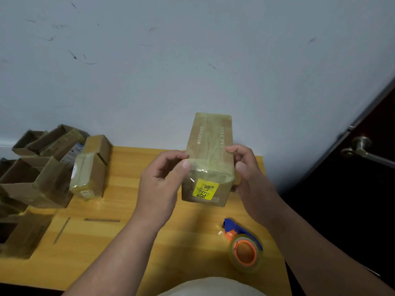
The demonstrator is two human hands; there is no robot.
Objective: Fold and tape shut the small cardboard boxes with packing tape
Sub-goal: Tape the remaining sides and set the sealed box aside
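A clear roll of packing tape on an orange and blue dispenser [243, 248] is lying near, to the right, on the yellow wooden bench [119, 242]. Beyond it, the left hand [162, 184] and right hand [248, 169] are each grasping a side of a small brown taped cardboard box with a yellow label [208, 161], holding it above the bench. More brown cardboard boxes [49, 167] are sitting far left.

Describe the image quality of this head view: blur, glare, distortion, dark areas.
Head view: wide-angle bending curves the door frame at right; the box pile at the left edge is smeared and soft; the held box is fairly sharp, with slight sheen on its tape; the yellow label is readable; the lower right is nearly black.
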